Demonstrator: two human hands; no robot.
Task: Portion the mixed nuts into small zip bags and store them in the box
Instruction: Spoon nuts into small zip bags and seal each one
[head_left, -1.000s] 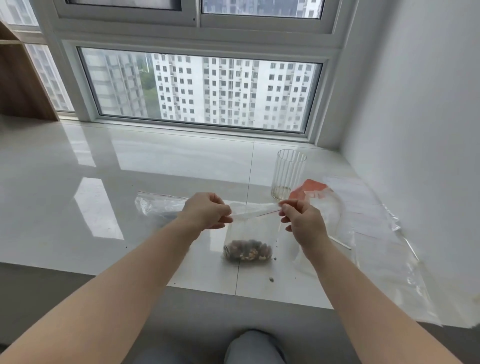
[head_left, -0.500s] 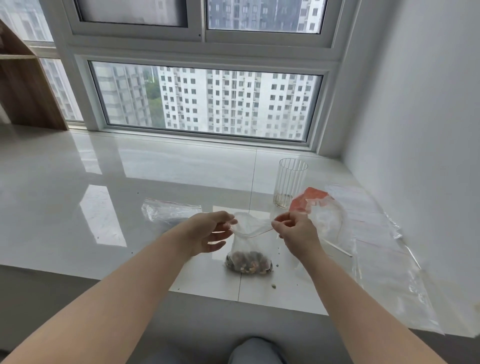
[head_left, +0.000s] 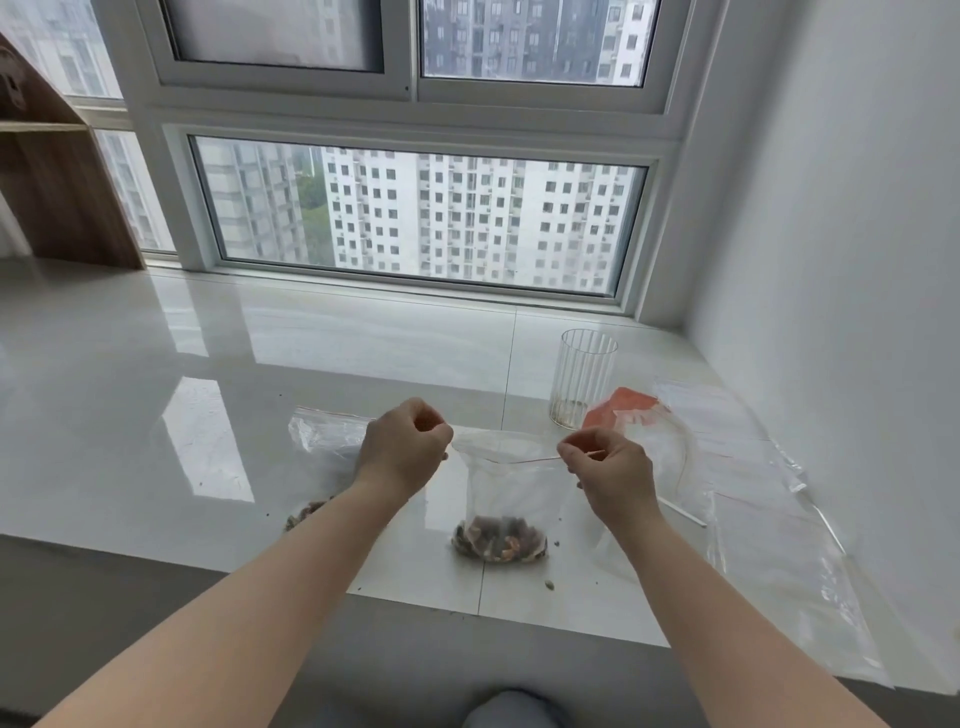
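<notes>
Limp, light zip bag, bottom-weighted by mixed nuts, pinched at its top corners by left hand and right hand; best held there.

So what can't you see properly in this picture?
All in the head view:
- Box: none in view, so where the bags go is unknown.
- Second bag: the left hand and forearm cover much of it.
- Nuts in the held bag: too small and blurred to tell kinds.
- Zip: the fingers of both hands, right hand too, hide its ends; sealed or not, unclear.
- Glass: the specks at its bottom are too small to name.
</notes>
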